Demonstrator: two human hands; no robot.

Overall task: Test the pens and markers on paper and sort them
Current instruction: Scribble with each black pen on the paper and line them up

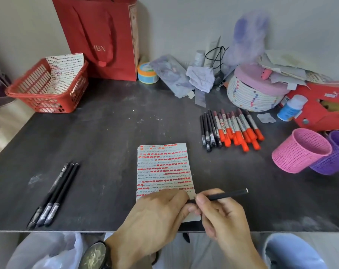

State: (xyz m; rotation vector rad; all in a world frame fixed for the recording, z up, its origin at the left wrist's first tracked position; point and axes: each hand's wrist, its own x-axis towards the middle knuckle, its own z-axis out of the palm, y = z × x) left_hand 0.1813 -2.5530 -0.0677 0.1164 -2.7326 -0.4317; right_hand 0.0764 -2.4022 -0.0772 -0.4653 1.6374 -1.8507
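While both hands work one black pen [226,195] at the foot of the paper [164,167], the sorting looks well short of half done.

Right hand [221,216] pinches the barrel between thumb and curled fingers; left hand [155,212], resting on the sheet, curls its fingertips round the pen's near end, whether cap or tip I cannot tell; the paper is nearly filled with rows of red test marks; three black pens [54,193] lie together at the left, seemingly done; a larger row of pens and orange-capped markers [230,129] waits at the right; the pink cup [298,150] and purple cup [337,158] lie tipped over; dark scuffed table [106,133], red basket [48,101] and red bag [98,35] against a pale wall.
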